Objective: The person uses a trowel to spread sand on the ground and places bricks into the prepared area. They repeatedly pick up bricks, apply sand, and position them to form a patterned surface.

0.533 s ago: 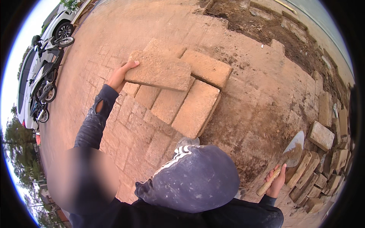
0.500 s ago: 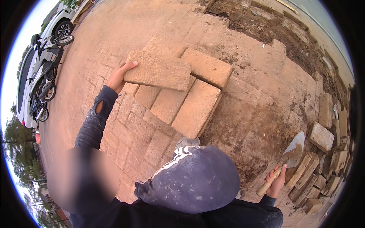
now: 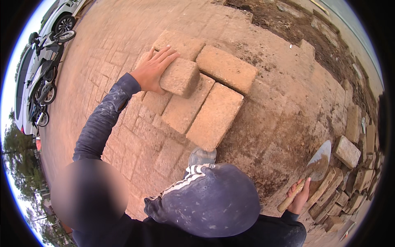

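Observation:
My left hand [image 3: 154, 70] reaches out over a low stack of tan paving bricks. It is closed round the end of one paving brick [image 3: 180, 78], fingers along the far side and thumb at the near side. That brick lies over the others, its short end facing right. Beside it are a brick [image 3: 226, 68] at the far right of the stack and another brick [image 3: 216, 115] nearest my knee. Low on the right, my right hand [image 3: 299, 199] grips a trowel [image 3: 318, 164] by its wooden handle. The blade points away and carries brown dirt.
Bent in front of me is my dusty dark-clad knee [image 3: 210, 199], a grey shoe [image 3: 202, 156] beyond it. Rough bricks and rubble [image 3: 347, 152] pile up at right. A dug soil strip [image 3: 271, 24] runs along the far right. Motorbikes [image 3: 45, 82] and a white car stand at far left.
My left hand has turned over and brought the paving brick from a raised, tilted pose down over the stack. The right hand and the trowel have barely moved.

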A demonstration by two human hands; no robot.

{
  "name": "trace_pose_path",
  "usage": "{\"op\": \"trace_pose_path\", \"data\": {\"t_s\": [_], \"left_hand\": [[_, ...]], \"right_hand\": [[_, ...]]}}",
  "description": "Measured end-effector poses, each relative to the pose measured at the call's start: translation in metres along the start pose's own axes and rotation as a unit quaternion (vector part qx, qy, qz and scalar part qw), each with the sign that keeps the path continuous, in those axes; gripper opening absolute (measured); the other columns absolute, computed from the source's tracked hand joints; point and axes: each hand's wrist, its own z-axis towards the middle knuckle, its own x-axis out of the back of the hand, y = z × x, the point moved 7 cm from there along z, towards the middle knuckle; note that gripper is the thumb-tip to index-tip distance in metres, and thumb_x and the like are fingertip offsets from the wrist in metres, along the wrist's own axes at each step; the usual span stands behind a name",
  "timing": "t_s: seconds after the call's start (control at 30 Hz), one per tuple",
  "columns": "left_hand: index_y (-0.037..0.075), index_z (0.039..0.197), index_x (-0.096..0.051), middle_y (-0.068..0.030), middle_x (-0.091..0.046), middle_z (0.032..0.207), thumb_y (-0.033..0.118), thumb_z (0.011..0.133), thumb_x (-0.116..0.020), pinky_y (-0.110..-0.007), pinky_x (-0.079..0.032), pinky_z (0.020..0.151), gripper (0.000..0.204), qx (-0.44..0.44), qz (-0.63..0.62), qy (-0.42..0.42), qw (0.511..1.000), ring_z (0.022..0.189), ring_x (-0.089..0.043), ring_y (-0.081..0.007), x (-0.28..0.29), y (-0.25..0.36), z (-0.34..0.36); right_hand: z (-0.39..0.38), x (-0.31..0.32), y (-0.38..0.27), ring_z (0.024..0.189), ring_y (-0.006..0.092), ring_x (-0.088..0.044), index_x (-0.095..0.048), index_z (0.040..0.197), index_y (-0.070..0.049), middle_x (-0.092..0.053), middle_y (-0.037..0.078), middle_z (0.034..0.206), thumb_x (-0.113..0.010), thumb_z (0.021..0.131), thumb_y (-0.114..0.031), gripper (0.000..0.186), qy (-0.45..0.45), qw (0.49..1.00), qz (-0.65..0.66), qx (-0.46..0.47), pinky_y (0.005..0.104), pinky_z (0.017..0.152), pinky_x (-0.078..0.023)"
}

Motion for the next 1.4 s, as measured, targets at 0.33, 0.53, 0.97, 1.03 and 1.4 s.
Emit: {"op": "trace_pose_path", "data": {"t_s": [0.33,0.53,0.97,1.03,1.4], "left_hand": [[-0.001,0.150,-0.032,-0.0266,-0.047,0.138,0.045,0.060,-0.086,-0.044,-0.041,0.111,0.114,0.086,-0.027,0.011,0.996,0.129,-0.048,-0.0403,0.014,-0.025,-0.009],[-0.018,0.130,-0.049,-0.0274,-0.067,0.110,0.058,0.062,-0.085,-0.040,-0.054,0.090,0.108,0.321,-0.189,0.062,0.926,0.100,-0.067,-0.0373,0.034,-0.096,-0.048],[-0.014,0.152,-0.021,-0.0414,-0.037,0.145,0.056,0.064,-0.080,-0.044,-0.037,0.114,0.127,0.396,-0.114,0.059,0.909,0.135,-0.045,-0.0441,-0.031,-0.145,-0.079],[-0.013,0.153,-0.021,-0.0395,-0.038,0.145,0.052,0.062,-0.081,-0.044,-0.037,0.113,0.127,0.373,-0.124,0.067,0.917,0.134,-0.046,-0.0440,-0.028,-0.145,-0.081],[-0.004,0.156,-0.022,-0.0335,-0.044,0.140,0.042,0.061,-0.084,-0.044,-0.044,0.107,0.123,0.287,-0.114,0.083,0.947,0.127,-0.051,-0.0451,-0.011,-0.125,-0.057]], "right_hand": [[-0.011,0.003,0.017,0.041,0.0143,-0.042,-0.049,0.091,-0.012,-0.046,0.003,0.059,-0.043,0.105,-0.056,0.047,0.015,0.999,0.019,-0.023,0.0284,0.040,-0.035],[-0.008,0.005,0.021,0.040,0.0144,-0.042,-0.048,0.090,-0.012,-0.046,0.003,0.059,-0.044,0.105,-0.056,0.046,0.032,0.999,0.014,-0.039,0.0285,0.039,-0.036],[0.016,-0.034,0.015,0.041,0.0147,-0.043,-0.050,0.093,-0.012,-0.047,0.003,0.059,-0.045,0.104,-0.056,0.046,-0.019,0.999,-0.007,-0.044,0.0291,0.040,-0.038],[0.018,-0.034,0.016,0.041,0.0147,-0.043,-0.050,0.093,-0.012,-0.047,0.003,0.059,-0.045,0.104,-0.056,0.046,-0.015,0.998,-0.024,-0.048,0.0292,0.039,-0.038],[0.017,-0.022,0.020,0.041,0.0146,-0.043,-0.048,0.092,-0.013,-0.047,0.002,0.060,-0.044,0.104,-0.058,0.047,0.018,0.996,-0.014,-0.088,0.0306,0.040,-0.037]]}}
